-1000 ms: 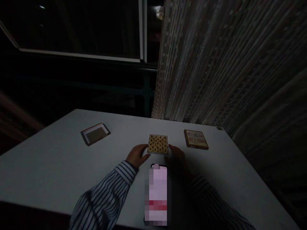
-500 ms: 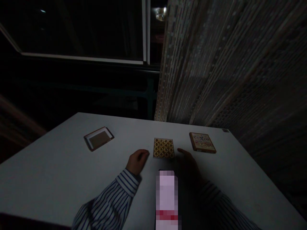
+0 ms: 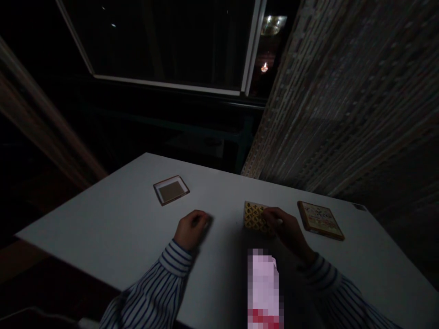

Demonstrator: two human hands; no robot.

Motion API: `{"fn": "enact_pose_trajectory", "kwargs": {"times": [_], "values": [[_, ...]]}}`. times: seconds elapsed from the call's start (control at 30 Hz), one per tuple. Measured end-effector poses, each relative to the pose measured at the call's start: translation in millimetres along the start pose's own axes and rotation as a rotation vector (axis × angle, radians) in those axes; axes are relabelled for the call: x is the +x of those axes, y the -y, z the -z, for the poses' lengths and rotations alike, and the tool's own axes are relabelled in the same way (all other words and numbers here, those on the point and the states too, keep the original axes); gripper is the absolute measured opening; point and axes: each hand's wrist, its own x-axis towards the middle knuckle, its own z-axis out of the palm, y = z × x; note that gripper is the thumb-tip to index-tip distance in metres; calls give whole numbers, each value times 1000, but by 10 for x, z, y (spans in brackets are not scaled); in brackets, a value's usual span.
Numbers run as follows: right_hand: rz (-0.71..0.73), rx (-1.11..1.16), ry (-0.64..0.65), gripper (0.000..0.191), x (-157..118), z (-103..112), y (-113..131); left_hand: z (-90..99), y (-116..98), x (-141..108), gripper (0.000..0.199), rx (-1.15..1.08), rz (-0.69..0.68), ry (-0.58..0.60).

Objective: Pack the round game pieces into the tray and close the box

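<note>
A square set of round yellow Chinese chess pieces sits in a shallow clear tray on the white table. My right hand reaches over the right side of the set and covers part of it. Its fingers are pinched together at the pieces; what they grip, if anything, is hidden. My left hand is held curled to the left of the set, apart from it. Thumb and fingertips meet there, and I cannot make out anything between them.
An open shallow box lies at the back left of the white table. The printed lid is to the right. A blurred-out pinkish object stands at the near edge. A string curtain hangs behind the table.
My right hand has moved left onto the right side of the chess set, and its fingers have closed. My left hand stays curled, now farther from the set. The view has shifted and tilted.
</note>
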Motion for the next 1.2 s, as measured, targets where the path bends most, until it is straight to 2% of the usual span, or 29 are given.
{"fn": "enact_pose_trajectory", "kwargs": {"times": [0.13, 0.27, 0.4, 0.7, 0.93, 1.2], "values": [[-37, 15, 53, 26, 153, -72, 207, 195, 41, 28, 25, -51, 40, -91], [25, 15, 78, 25, 334, -145, 387, 395, 97, 61, 25, -108, 90, -200], [79, 20, 179, 24, 553, -262, 552, 583, 174, 92, 26, -130, 119, -317], [87, 73, 338, 23, 947, -888, 699, 910, 482, 141, 34, -128, 204, -438], [150, 38, 431, 25, 1091, -1313, 758, 1005, 707, 272, 35, -55, 267, -544], [158, -13, 432, 27, 1270, -1686, 774, 918, 925, 533, 42, 13, 305, -564]]}}
